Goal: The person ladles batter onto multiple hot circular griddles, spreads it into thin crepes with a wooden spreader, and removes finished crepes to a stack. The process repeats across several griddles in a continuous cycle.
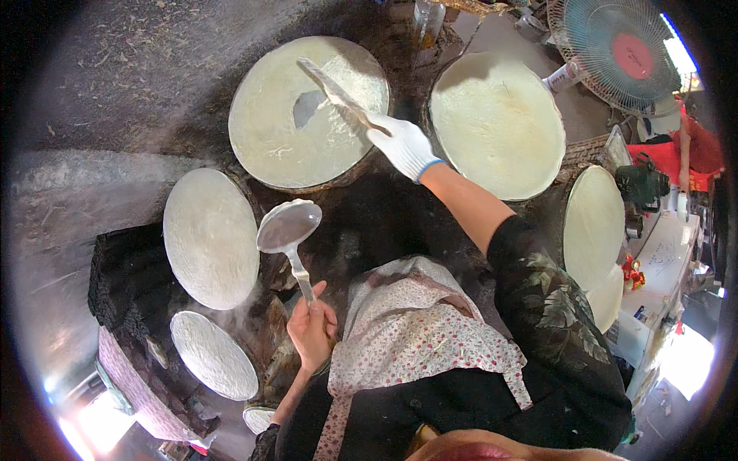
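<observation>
My right hand [403, 147], in a white knit glove, grips a long flat batter-coated spatula [334, 91]. The blade lies across a round pale sheet of batter [265, 131] on the far middle griddle. A grey bare patch [309, 108] shows in that sheet beside the blade, and thicker wet batter lies around the blade. My bare left hand [313, 330] is wrapped round the handle of a metal ladle [288, 230]. Batter clings to the rim of its bowl, which is held in the air in front of the griddle, by the left-hand sheet.
More round pale sheets lie around me: one at far right [496, 127], one at left [211, 238], a smaller one below it [214, 355], and one on the right [593, 227]. A fan [615, 50] stands at the far right. A white box [669, 250] rests beyond the right sheet.
</observation>
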Tool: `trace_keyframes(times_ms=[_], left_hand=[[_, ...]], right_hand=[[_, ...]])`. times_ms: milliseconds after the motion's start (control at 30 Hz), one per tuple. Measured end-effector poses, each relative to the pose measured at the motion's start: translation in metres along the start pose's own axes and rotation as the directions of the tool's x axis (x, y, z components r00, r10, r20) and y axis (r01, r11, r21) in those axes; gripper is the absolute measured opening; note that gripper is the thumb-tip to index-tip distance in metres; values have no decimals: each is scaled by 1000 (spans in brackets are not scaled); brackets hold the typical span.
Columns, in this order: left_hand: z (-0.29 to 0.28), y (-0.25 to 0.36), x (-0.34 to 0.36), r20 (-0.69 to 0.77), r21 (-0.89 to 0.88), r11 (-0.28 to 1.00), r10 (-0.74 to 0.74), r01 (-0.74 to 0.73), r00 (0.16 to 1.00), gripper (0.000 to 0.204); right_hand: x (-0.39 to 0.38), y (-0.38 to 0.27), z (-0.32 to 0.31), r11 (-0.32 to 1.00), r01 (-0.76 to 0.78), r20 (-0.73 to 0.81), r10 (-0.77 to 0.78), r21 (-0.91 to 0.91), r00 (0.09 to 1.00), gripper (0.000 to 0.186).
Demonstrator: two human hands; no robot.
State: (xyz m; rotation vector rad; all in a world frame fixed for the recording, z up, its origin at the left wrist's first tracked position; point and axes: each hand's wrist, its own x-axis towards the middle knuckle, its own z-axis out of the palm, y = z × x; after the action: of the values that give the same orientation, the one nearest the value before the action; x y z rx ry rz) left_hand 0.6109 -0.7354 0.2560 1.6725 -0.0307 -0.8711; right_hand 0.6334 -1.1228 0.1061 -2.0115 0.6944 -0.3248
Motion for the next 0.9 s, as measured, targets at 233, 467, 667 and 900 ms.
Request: trace_keyframes(times_ms=[233, 467, 667, 900], left_hand=[[-26, -2, 3, -3, -67, 998, 19, -20, 1000, 37], [-41, 2, 5, -29, -64, 996, 54, -56, 998, 36], [-50, -2, -2, -81, -61, 998, 14, -19, 997, 37], [-51, -11, -6, -69, -99, 995, -1, -6, 998, 39]], right_hand=[[-79, -42, 28, 980, -151, -146, 169, 131, 975, 45], [-22, -30, 26, 989, -118, -326, 141, 88, 935, 50], [-12, -32, 9, 980, -82, 179, 114, -181, 977, 47], [-7, -39, 5, 990, -6, -163, -17, -139, 986, 43]])
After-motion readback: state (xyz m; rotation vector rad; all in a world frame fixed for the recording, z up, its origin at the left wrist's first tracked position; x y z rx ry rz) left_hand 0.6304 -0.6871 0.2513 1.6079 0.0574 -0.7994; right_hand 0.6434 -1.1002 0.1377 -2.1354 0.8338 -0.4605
